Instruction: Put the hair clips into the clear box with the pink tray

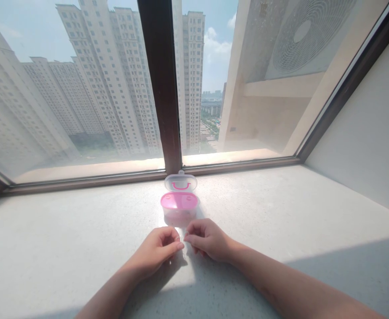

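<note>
Close together over the white sill, my left hand (163, 249) and my right hand (209, 239) both have thumb and forefinger pinched. Their fingertips face each other with a narrow gap between. Whatever they pinch, if anything, is too small to make out. Just beyond them stands a small oval plastic box (180, 212) with clear sides and a pink inner cover (179, 200). Its clear outer lid (181, 182), with a pink handle, is raised on the far side, near the window frame. Neither hand appears to touch the box.
The speckled white sill (81, 239) runs up to a dark window frame (163, 88) with a thick upright post. A white wall (363, 133) borders the right side. Tall buildings and an air-conditioner fan (302, 33) show through the glass.
</note>
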The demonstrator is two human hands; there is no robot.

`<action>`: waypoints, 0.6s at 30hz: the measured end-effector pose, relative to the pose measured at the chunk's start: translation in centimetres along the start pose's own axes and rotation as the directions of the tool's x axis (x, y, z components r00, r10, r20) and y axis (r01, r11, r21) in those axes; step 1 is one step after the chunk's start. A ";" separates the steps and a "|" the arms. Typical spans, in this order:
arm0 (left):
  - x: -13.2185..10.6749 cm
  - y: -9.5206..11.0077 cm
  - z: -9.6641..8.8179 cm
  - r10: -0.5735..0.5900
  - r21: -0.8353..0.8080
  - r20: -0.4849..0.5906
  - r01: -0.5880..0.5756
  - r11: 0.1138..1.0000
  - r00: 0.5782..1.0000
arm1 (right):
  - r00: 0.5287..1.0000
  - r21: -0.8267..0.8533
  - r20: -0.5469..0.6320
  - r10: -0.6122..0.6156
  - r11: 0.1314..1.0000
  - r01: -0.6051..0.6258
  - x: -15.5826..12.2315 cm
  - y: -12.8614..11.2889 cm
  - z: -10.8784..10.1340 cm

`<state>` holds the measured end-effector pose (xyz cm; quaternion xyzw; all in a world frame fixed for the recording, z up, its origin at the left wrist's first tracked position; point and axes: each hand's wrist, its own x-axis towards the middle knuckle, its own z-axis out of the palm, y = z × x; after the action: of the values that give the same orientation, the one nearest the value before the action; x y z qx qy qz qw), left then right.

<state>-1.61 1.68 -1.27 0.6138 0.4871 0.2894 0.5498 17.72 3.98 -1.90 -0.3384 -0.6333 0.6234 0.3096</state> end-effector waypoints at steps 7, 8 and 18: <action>-0.2 0.3 0.0 0.008 -0.048 0.011 -0.008 0.999 1.000 | 1.000 0.018 0.004 -0.013 1.000 0.013 0.0 0.0 -0.1; -0.2 0.4 0.0 0.007 -0.054 0.013 -0.006 0.999 1.000 | 1.000 0.020 0.004 -0.011 1.000 0.011 0.0 0.0 -0.1; -0.4 0.3 0.1 -0.003 -0.062 0.018 0.004 0.998 1.000 | 1.000 0.018 0.018 -0.010 1.000 0.009 0.0 0.0 0.0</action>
<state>-1.59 1.36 -0.90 0.5980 0.4740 0.2979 0.5736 17.77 3.98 -1.91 -0.3268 -0.6322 0.6306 0.3097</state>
